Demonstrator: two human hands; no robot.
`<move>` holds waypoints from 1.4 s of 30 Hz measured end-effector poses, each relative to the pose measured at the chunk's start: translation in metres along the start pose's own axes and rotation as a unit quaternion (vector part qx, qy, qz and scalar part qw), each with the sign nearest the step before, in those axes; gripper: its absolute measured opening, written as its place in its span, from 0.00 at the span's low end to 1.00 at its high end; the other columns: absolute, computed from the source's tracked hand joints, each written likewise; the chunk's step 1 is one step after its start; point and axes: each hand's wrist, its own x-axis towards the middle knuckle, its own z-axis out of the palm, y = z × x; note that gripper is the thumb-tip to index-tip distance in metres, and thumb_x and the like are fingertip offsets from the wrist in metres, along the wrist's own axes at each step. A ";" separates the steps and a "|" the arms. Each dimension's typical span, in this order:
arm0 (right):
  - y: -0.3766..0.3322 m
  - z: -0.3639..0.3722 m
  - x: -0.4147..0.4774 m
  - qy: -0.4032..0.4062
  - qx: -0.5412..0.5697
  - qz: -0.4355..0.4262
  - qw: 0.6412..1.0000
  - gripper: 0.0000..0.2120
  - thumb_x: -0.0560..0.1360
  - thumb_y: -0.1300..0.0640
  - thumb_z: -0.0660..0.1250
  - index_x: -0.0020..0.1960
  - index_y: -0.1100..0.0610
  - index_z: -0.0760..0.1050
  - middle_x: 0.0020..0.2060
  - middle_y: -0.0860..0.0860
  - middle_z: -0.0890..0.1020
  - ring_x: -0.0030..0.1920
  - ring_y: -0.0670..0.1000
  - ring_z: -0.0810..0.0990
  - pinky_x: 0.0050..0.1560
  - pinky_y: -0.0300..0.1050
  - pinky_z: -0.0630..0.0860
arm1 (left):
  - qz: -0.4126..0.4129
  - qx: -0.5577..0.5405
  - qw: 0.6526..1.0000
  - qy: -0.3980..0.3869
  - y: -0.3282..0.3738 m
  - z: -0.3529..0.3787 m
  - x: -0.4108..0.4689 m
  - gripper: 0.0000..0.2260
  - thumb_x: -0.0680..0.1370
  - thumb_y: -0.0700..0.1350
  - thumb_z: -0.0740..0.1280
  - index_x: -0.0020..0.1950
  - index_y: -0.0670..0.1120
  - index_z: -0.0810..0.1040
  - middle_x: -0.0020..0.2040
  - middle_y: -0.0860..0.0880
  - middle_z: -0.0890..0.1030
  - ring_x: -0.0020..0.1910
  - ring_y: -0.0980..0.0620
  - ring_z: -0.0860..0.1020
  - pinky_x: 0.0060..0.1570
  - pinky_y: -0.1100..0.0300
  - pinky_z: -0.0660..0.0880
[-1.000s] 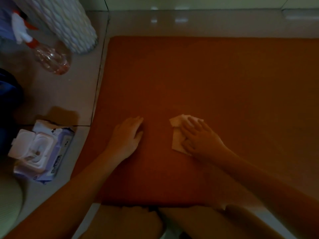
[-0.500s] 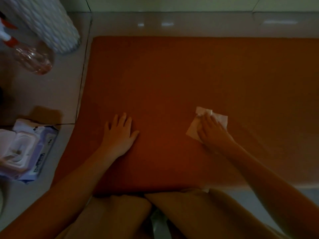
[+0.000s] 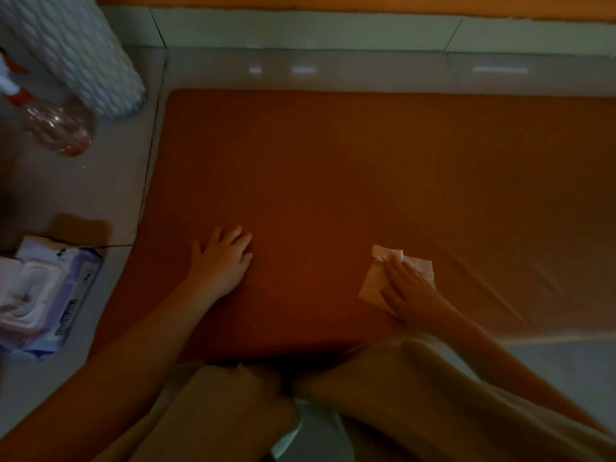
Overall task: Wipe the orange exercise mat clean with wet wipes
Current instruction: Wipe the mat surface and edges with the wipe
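Wipes pack, lid open, on floor left of orange mat. Left hand flat on mat, fingers relaxed and spread. Right hand presses white wet wipe onto mat's near part, fingers straight.

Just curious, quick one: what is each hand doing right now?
Left hand: open, flat on the orange mat, holding nothing.
Right hand: open, straight fingers pressing the wet wipe onto the mat.
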 end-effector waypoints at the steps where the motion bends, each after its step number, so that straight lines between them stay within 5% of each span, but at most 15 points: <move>1: 0.010 0.008 0.008 -0.014 0.020 0.035 0.999 0.39 0.56 0.54 0.80 0.61 0.62 0.65 0.59 0.72 0.75 0.57 0.76 0.74 0.40 0.74 0.75 | -0.006 -0.005 1.000 -0.001 0.001 0.001 -0.001 0.23 0.84 0.55 0.47 0.79 0.55 0.52 0.80 0.53 0.46 0.78 0.46 0.43 0.74 0.38 0.45; 4: -0.004 -0.002 0.016 -0.041 0.013 0.031 0.999 0.26 0.69 0.51 0.68 0.62 0.59 0.64 0.63 0.69 0.74 0.60 0.75 0.72 0.44 0.76 0.73 | -0.023 -0.019 1.000 0.007 0.008 0.004 -0.003 0.23 0.84 0.56 0.47 0.79 0.53 0.52 0.80 0.52 0.46 0.78 0.45 0.43 0.74 0.37 0.45; 6: -0.024 -0.017 0.018 0.038 0.038 0.010 0.999 0.27 0.81 0.49 0.54 0.77 0.54 0.52 0.76 0.60 0.55 0.75 0.65 0.53 0.69 0.72 0.56 | -0.031 -0.026 0.999 0.010 0.014 0.001 -0.004 0.24 0.84 0.56 0.48 0.79 0.52 0.53 0.80 0.51 0.47 0.78 0.43 0.44 0.73 0.37 0.45; 7: -0.028 -0.021 0.013 0.039 0.050 -0.008 0.998 0.28 0.83 0.48 0.50 0.79 0.50 0.43 0.78 0.54 0.44 0.77 0.57 0.43 0.74 0.63 0.44 | -0.035 -0.026 0.999 0.014 0.017 0.000 -0.004 0.24 0.84 0.56 0.48 0.79 0.51 0.53 0.80 0.50 0.47 0.78 0.43 0.44 0.73 0.37 0.45; 9: -0.026 -0.024 0.005 -0.005 0.096 -0.051 0.994 0.30 0.83 0.46 0.50 0.77 0.48 0.37 0.76 0.47 0.37 0.73 0.46 0.36 0.73 0.55 0.38 | -0.043 -0.020 0.999 0.021 0.021 -0.002 -0.004 0.24 0.83 0.56 0.49 0.78 0.50 0.54 0.80 0.49 0.48 0.78 0.42 0.45 0.73 0.37 0.46; 11: -0.015 -0.025 -0.008 -0.066 0.125 -0.065 0.988 0.34 0.80 0.37 0.49 0.75 0.48 0.32 0.75 0.46 0.36 0.73 0.46 0.36 0.73 0.54 0.37 | -0.053 -0.019 0.998 0.023 0.024 -0.003 -0.002 0.24 0.83 0.56 0.50 0.78 0.49 0.55 0.79 0.48 0.50 0.78 0.41 0.47 0.73 0.37 0.47; 14: 0.010 -0.018 -0.022 -0.065 0.133 -0.051 0.988 0.49 0.61 0.18 0.37 0.72 0.45 0.31 0.74 0.44 0.34 0.75 0.48 0.35 0.74 0.53 0.38 | -0.071 -0.017 0.997 0.034 0.032 -0.003 0.002 0.25 0.83 0.58 0.51 0.76 0.47 0.60 0.78 0.45 0.54 0.77 0.40 0.50 0.73 0.37 0.49; 18: 0.041 -0.013 -0.012 0.005 0.160 0.071 0.985 0.65 0.51 0.17 0.25 0.78 0.53 0.41 0.78 0.50 0.44 0.76 0.49 0.39 0.75 0.47 0.39 | -0.087 -0.034 0.993 0.076 0.051 -0.003 0.005 0.25 0.82 0.58 0.53 0.73 0.43 0.63 0.76 0.42 0.58 0.76 0.41 0.53 0.73 0.39 0.51; 22: 0.027 -0.016 0.009 0.010 0.119 0.100 0.988 0.35 0.78 0.33 0.39 0.77 0.50 0.34 0.77 0.53 0.37 0.76 0.57 0.37 0.74 0.56 0.38 | -0.058 -0.038 0.992 0.104 0.064 0.005 0.015 0.24 0.83 0.53 0.51 0.77 0.44 0.56 0.79 0.45 0.51 0.78 0.44 0.47 0.74 0.39 0.48; 27: -0.009 -0.019 -0.006 0.000 0.089 -0.072 0.993 0.38 0.66 0.30 0.32 0.71 0.43 0.29 0.73 0.46 0.30 0.71 0.48 0.29 0.69 0.47 0.29 | -0.064 -0.060 0.991 0.105 0.071 0.013 0.018 0.25 0.84 0.53 0.49 0.79 0.45 0.52 0.79 0.47 0.48 0.78 0.46 0.44 0.74 0.39 0.44; 32: 0.034 -0.034 0.023 0.012 0.074 0.004 0.997 0.32 0.81 0.41 0.47 0.77 0.50 0.35 0.75 0.49 0.34 0.75 0.50 0.37 0.74 0.54 0.39 | -0.037 -0.049 0.994 0.093 0.070 0.012 0.022 0.26 0.83 0.56 0.47 0.79 0.48 0.49 0.80 0.51 0.45 0.78 0.50 0.41 0.74 0.43 0.41; 35: 0.037 -0.033 0.049 0.034 0.115 0.087 0.989 0.30 0.83 0.43 0.46 0.78 0.52 0.36 0.77 0.54 0.39 0.77 0.56 0.38 0.74 0.54 0.38 | -0.026 -0.037 0.995 0.089 0.067 0.011 0.022 0.26 0.83 0.56 0.48 0.79 0.49 0.51 0.80 0.52 0.47 0.78 0.51 0.43 0.75 0.44 0.42; 42: 0.009 -0.033 0.031 0.019 0.069 -0.048 0.996 0.31 0.82 0.43 0.45 0.78 0.53 0.36 0.77 0.52 0.37 0.75 0.50 0.35 0.70 0.48 0.32 | -0.011 -0.028 0.996 0.086 0.069 0.007 0.032 0.26 0.83 0.56 0.49 0.79 0.47 0.51 0.80 0.50 0.47 0.78 0.51 0.44 0.76 0.48 0.43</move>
